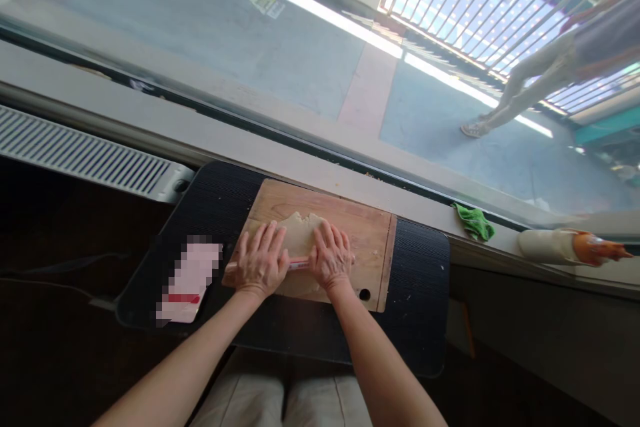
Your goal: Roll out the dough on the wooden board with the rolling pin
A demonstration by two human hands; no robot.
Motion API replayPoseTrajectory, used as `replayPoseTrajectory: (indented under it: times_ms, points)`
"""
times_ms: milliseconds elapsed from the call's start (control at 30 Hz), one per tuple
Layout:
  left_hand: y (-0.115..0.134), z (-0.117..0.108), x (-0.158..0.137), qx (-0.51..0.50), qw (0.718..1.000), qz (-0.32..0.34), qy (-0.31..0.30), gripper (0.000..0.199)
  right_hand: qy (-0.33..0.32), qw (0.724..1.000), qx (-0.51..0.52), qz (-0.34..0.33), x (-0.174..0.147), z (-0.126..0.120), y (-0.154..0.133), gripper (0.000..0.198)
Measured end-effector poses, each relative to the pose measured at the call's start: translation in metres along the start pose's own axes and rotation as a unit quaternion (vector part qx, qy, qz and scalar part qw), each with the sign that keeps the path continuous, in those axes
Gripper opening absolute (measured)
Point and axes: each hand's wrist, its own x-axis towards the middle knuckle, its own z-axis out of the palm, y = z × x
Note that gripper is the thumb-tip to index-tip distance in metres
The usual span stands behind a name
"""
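Observation:
On a wooden cutting board (373, 240) lies a flattened piece of pale dough (299, 235) with a ragged far edge. A slim rolling pin (299, 263) crosses the dough, its middle showing between my hands. My left hand (261, 260) rests palm down on the pin's left part, fingers stretched forward and spread. Over the right part lies my right hand (330, 257), also palm down, its fingers extended toward the window. Both hands press on the pin from above rather than wrapping round it. My palms hide much of the pin and some dough.
The board sits on a black table (417, 293), with a partly blurred phone (187, 280) at left. A green cloth (474, 221) and a bottle with an orange top (565, 247) lie on the windowsill. A radiator (100, 153) stands left. Outside, a person (545, 67) walks by.

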Motion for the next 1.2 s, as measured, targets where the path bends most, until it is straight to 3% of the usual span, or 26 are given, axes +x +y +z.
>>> replayPoseTrajectory:
  times_ms: [100, 333, 600, 867, 1100, 1200]
  points:
    - [0.001, 0.001, -0.008, 0.008, 1.0, 0.006, -0.001, 0.054, -0.011, 1.0, -0.003, -0.011, -0.007, 0.001, 0.0, 0.044]
    - [-0.005, 0.0, 0.029, 0.028, 1.0, 0.004, 0.005, 0.055, -0.021, 1.0, 0.019, -0.009, 0.031, -0.002, 0.004, 0.042]
    - [0.003, 0.002, -0.012, 0.031, 0.999, 0.008, -0.004, 0.053, -0.012, 1.0, 0.009, -0.023, -0.012, 0.004, 0.004, 0.044]
    - [-0.008, 0.003, 0.039, 0.028, 1.0, -0.001, 0.005, 0.056, -0.011, 1.0, 0.01, -0.021, 0.04, -0.001, 0.006, 0.039]
    - [0.003, 0.0, -0.007, 0.03, 1.0, 0.009, 0.005, 0.052, -0.008, 1.0, 0.004, -0.016, -0.007, 0.002, 0.003, 0.044]
    - [0.004, 0.0, -0.011, 0.026, 1.0, 0.008, -0.001, 0.051, -0.005, 1.0, 0.001, -0.017, -0.012, 0.003, 0.003, 0.043]
